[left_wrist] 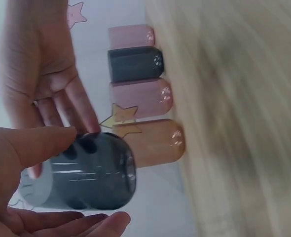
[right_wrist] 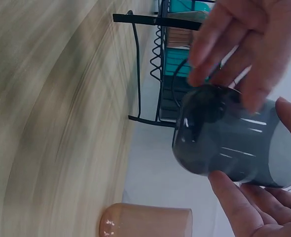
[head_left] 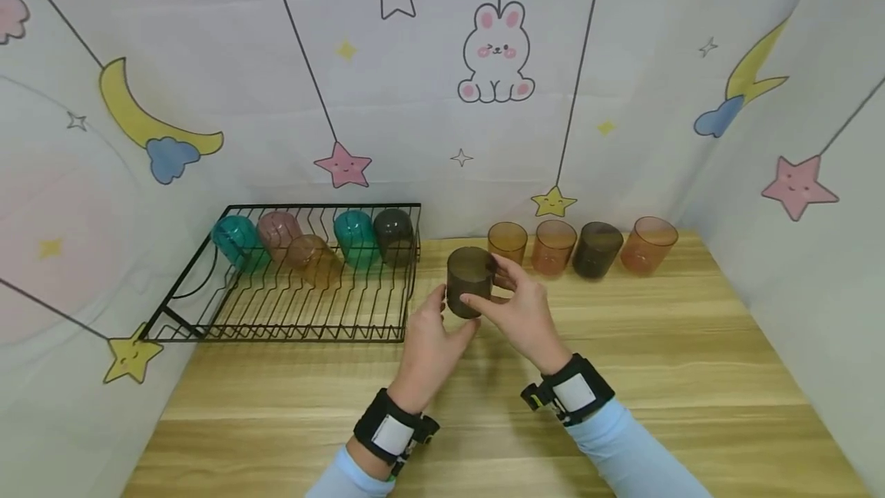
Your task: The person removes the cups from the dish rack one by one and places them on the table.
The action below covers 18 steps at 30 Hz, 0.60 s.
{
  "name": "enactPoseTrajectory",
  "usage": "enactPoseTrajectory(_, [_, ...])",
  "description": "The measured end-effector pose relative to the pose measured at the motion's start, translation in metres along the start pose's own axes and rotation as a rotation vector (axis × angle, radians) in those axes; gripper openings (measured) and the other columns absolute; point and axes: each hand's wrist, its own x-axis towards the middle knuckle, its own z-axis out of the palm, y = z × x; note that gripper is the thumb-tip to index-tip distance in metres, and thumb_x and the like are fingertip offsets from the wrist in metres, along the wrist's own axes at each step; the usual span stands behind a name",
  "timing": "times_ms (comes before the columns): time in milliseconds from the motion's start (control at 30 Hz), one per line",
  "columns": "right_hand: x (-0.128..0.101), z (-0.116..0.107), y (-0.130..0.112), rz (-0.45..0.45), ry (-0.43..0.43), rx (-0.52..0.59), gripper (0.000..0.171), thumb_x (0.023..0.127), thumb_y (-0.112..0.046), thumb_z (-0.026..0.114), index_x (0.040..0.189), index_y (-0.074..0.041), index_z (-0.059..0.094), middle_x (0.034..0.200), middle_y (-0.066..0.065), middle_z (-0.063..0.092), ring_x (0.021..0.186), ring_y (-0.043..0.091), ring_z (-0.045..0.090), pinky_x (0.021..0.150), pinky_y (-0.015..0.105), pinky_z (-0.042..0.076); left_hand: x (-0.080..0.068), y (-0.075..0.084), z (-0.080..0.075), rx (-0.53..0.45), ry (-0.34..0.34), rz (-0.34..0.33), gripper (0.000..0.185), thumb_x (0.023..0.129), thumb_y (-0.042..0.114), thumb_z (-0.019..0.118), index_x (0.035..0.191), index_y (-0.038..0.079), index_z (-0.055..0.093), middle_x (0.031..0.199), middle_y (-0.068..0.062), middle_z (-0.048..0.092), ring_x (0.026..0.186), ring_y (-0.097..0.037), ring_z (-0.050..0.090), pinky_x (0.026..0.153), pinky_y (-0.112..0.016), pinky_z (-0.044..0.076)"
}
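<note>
A dark grey tumbler point(head_left: 470, 277), mouth up, is held above the table between both hands. My right hand point(head_left: 524, 312) grips it from the right, thumb across the front and fingers round the far side. From the lower left my left hand point(head_left: 434, 336) reaches round it, its fingers bent at the left side and its thumb near the base. The left wrist view shows the left thumb point(left_wrist: 42, 144) along the tumbler, with a narrow gap beside some fingers. Left fingertips point(right_wrist: 197, 76) meet the tumbler near its base in the right wrist view.
At the back left stands a black wire rack point(head_left: 304, 334) with several coloured tumblers, including a teal one point(head_left: 358, 230) and a dark one point(head_left: 394, 227). Behind my right hand, amber point(head_left: 507, 240), orange-pink point(head_left: 553, 248) and dark point(head_left: 598, 250) tumblers line the wall side of the wooden table point(head_left: 484, 436).
</note>
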Motion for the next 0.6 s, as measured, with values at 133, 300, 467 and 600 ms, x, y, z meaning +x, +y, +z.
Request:
enactPoseTrajectory(133, [0.005, 0.007, 0.004, -0.026, 0.037, -0.027, 0.079, 0.068, -0.041, 0.080, 0.135, -0.019, 0.046, 0.127, 0.001, 0.057, 0.108, 0.017, 0.060, 0.077, 0.032, 0.057, -0.001, 0.006, -0.016, 0.039, 0.069, 0.053, 0.067, 0.080, 0.037, 0.070, 0.133, 0.003, 0.047, 0.121, -0.016, 0.061, 0.105, -0.027, 0.062, 0.079, -0.036, 0.056])
enactPoseTrajectory(300, [0.015, 0.017, 0.010, -0.034, 0.065, -0.052, 0.079, 0.068, -0.043, 0.079, 0.136, -0.022, 0.044, 0.128, 0.001, 0.056, 0.110, 0.016, 0.059, 0.079, 0.032, 0.056, 0.003, 0.010, -0.039, 0.088, 0.176, 0.172, 0.053, 0.082, 0.032, 0.069, 0.127, 0.007, 0.054, 0.124, -0.013, 0.060, 0.109, -0.023, 0.062, 0.086, -0.036, 0.054])
enactPoseTrajectory(467, [0.028, 0.030, 0.016, -0.033, 0.094, -0.059, 0.080, 0.068, -0.042, 0.079, 0.137, -0.021, 0.043, 0.128, 0.003, 0.055, 0.112, 0.018, 0.057, 0.081, 0.034, 0.056, 0.006, 0.007, -0.057, 0.143, 0.252, 0.224, 0.051, 0.083, 0.028, 0.069, 0.127, 0.006, 0.054, 0.127, -0.014, 0.058, 0.118, -0.026, 0.056, 0.092, -0.041, 0.050])
enactPoseTrajectory(600, [0.037, 0.042, 0.024, -0.020, 0.117, -0.083, 0.081, 0.069, -0.042, 0.079, 0.137, -0.018, 0.042, 0.129, 0.003, 0.055, 0.114, 0.020, 0.057, 0.083, 0.037, 0.055, 0.007, 0.000, -0.064, 0.174, 0.253, 0.195, 0.053, 0.084, 0.031, 0.067, 0.129, 0.007, 0.053, 0.130, -0.014, 0.056, 0.119, -0.026, 0.055, 0.092, -0.041, 0.050])
